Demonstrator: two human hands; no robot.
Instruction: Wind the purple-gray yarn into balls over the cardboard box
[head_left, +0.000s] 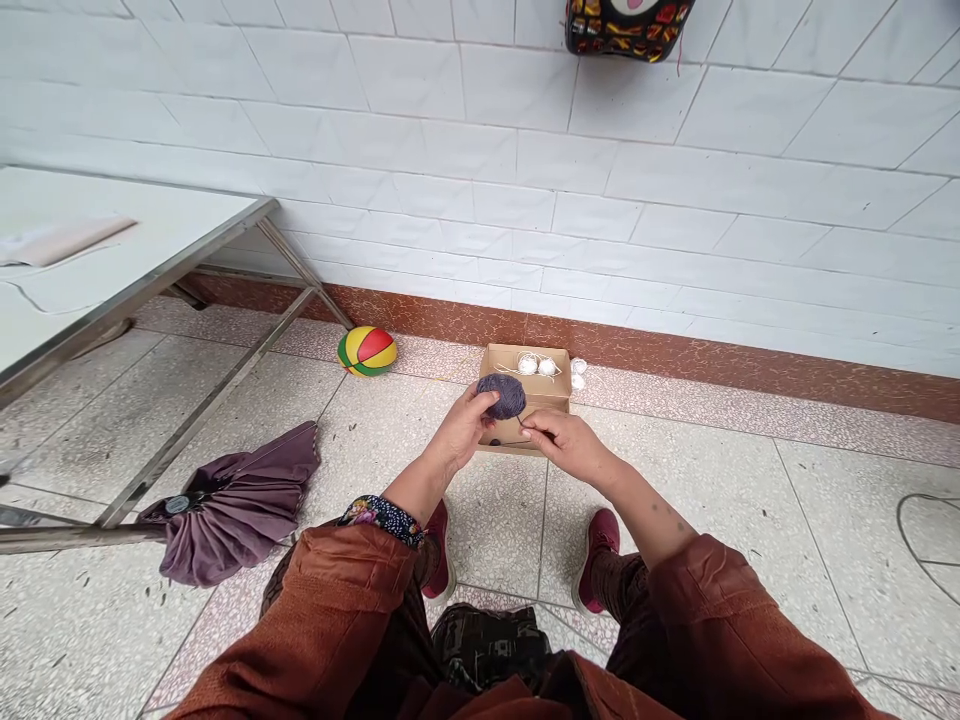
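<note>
A ball of dark purple-grey yarn (504, 397) is gripped in my left hand (466, 428), thumb across its near side. Just to the right, my right hand (568, 440) pinches the dark yarn strand that runs off the ball. Both hands are above a cardboard box (562, 388) on the floor by the wall. White yarn balls (528, 364) lie in the box's far section. In the near section is a small dark thing, too small to name, partly hidden by my hands.
Small white balls (578, 374) lie right of the box. A colourful ball (367, 351) sits by the metal leg of a white table (150, 205) at left. A purple folded umbrella (240, 505) lies beneath its edge. Wire (911, 530) lies at right; a patterned bag (628, 28) hangs above.
</note>
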